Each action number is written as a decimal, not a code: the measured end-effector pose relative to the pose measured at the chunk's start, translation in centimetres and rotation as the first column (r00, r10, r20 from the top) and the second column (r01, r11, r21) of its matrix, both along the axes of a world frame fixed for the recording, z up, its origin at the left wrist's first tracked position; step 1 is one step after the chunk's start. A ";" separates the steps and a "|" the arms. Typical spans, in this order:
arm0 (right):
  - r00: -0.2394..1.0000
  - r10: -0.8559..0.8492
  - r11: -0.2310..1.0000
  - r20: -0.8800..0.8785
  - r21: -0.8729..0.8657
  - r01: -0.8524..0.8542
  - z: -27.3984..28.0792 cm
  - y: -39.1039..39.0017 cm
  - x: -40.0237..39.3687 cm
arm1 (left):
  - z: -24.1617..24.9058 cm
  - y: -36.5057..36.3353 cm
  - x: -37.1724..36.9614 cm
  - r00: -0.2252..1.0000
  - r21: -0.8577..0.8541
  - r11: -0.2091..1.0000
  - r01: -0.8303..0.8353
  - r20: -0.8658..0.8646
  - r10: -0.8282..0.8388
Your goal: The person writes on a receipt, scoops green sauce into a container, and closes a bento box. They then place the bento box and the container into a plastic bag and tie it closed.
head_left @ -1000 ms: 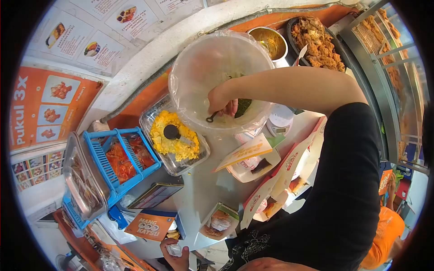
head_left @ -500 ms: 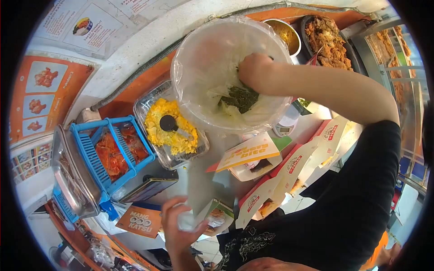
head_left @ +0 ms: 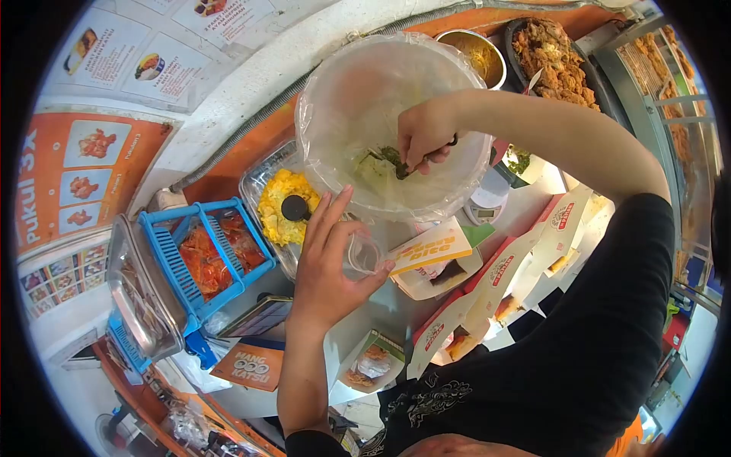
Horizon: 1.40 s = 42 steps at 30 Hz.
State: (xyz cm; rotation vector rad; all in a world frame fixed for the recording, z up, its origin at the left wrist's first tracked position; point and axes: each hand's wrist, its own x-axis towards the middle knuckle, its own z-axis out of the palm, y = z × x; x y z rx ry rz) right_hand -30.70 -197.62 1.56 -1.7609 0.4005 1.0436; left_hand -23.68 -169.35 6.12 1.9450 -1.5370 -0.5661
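My left hand [head_left: 331, 259] holds a small clear plastic cup [head_left: 364, 253] between thumb and fingers, just below the bin's near rim. My right hand [head_left: 428, 137] reaches inside a large white bin lined with clear plastic [head_left: 324, 126]. It is closed around a dark-handled utensil [head_left: 454, 140], whose working end is partly hidden by the fingers and dark green shredded leaves [head_left: 390, 158]. Close to my left hand, a metal tray [head_left: 263, 161] bears yellow chopped food [head_left: 282, 199] with a black-knobbed tool [head_left: 295, 208] resting in it.
A blue basket [head_left: 199, 305] with red food stands at left, beside stacked metal trays [head_left: 148, 324]. Open food boxes [head_left: 499, 278] line the counter's near side, beside a small scale [head_left: 485, 209]. Behind the bin are a metal pot [head_left: 499, 72] and a black dish of fried food [head_left: 552, 61].
My left hand has moved up and forward with the clear cup, toward the bin. My right hand has lifted slightly off the bottom of the bin, bringing up some green leaves.
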 end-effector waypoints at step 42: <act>0.412 0.712 0.474 0.568 -0.823 0.314 16.2 2.1 -8.9 | 0.0 -11.0 0.8 0.948 -0.398 0.870 -0.292 -0.241 0.209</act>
